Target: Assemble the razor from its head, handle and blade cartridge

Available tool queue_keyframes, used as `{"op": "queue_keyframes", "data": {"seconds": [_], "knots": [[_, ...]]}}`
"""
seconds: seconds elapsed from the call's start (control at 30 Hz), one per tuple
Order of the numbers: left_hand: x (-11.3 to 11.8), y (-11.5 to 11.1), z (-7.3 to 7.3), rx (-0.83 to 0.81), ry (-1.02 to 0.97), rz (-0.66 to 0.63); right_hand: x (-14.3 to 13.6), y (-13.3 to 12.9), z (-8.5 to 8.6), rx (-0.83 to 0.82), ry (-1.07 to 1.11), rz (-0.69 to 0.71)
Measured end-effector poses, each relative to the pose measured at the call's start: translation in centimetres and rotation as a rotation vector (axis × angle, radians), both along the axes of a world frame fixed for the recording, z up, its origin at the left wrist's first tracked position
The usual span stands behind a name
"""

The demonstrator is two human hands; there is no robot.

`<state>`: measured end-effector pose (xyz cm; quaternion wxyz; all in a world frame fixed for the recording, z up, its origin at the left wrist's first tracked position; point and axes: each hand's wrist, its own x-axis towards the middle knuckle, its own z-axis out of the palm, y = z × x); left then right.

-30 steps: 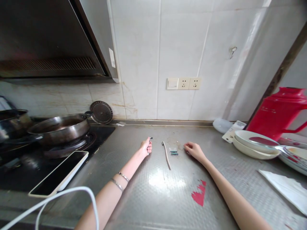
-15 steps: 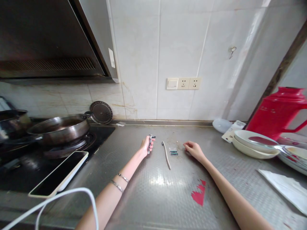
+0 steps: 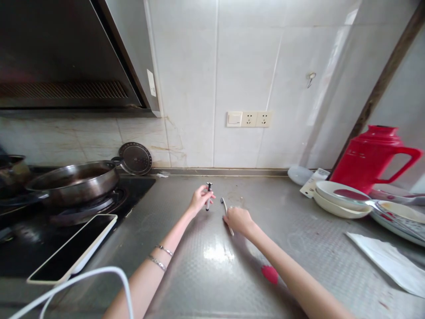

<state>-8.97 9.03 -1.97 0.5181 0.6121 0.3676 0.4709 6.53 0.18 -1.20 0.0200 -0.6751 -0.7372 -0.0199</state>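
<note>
My left hand (image 3: 198, 200) is closed around a small metal razor-like handle (image 3: 208, 196) and holds it upright above the steel counter (image 3: 212, 274). My right hand (image 3: 237, 219) rests palm down on the counter just right of it, fingers curled. It lies across the near end of a thin grey stick (image 3: 223, 204), whose far end shows beside the hand. The small packet with green strips that lay here is hidden under the right hand. I cannot see whether the fingers grip anything.
A steel pan (image 3: 71, 178) sits on the black hob at left, with a phone (image 3: 71, 249) and a white cable (image 3: 84, 278) near the front edge. At right are white plates (image 3: 338, 200), a red jug (image 3: 373, 155) and a paper sheet (image 3: 388, 262).
My left hand has raised the metal handle from lying to upright. My right hand has moved left onto the packet and the grey stick. The view has shifted slightly.
</note>
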Motion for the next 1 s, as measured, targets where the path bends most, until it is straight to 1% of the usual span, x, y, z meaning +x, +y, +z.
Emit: {"op": "queue_keyframes", "data": {"seconds": [0.07,0.13,0.2,0.3,0.37,0.43,0.5,0.57,0.67,0.73,0.8,0.87,0.93,1.0], "knots": [[-0.1,0.2,-0.1,0.038,0.001,-0.014,-0.5,0.0,-0.2,0.008,-0.026,0.018],[-0.1,0.3,-0.1,0.069,0.009,-0.022,-0.4,0.2,-0.3,0.033,-0.021,0.037],[-0.2,0.4,0.0,0.099,0.027,-0.022,0.6,0.4,-0.2,0.072,0.005,0.034],[-0.1,0.4,0.1,0.134,0.052,-0.018,3.3,0.9,0.4,0.159,0.072,0.012],[0.1,0.3,0.1,0.160,0.068,-0.019,5.5,1.2,0.9,0.283,0.126,0.053],[0.3,0.0,0.0,0.203,0.093,-0.018,7.1,1.3,1.4,0.460,0.177,0.113],[0.7,-0.3,-0.1,0.249,0.118,-0.011,7.7,1.2,1.7,0.619,0.215,0.155],[1.0,-0.6,-0.1,0.268,0.131,-0.007,7.4,1.0,1.9,0.700,0.230,0.212],[1.2,-0.9,0.0,0.245,0.111,-0.006,6.7,0.8,1.9,0.712,0.205,0.335],[1.2,-1.0,0.3,0.227,0.093,-0.002,6.9,0.8,1.8,0.701,0.185,0.381],[1.0,-1.1,0.6,0.216,0.080,0.006,7.7,1.0,1.6,0.702,0.171,0.383],[1.0,-1.1,0.7,0.203,0.075,0.012,8.3,1.1,1.6,0.720,0.170,0.356],[1.2,-1.2,0.7,0.194,0.068,0.004,8.2,1.1,1.6,0.743,0.183,0.327],[1.4,-1.3,0.6,0.188,0.060,-0.017,7.6,1.0,1.7,0.753,0.197,0.327]]}}
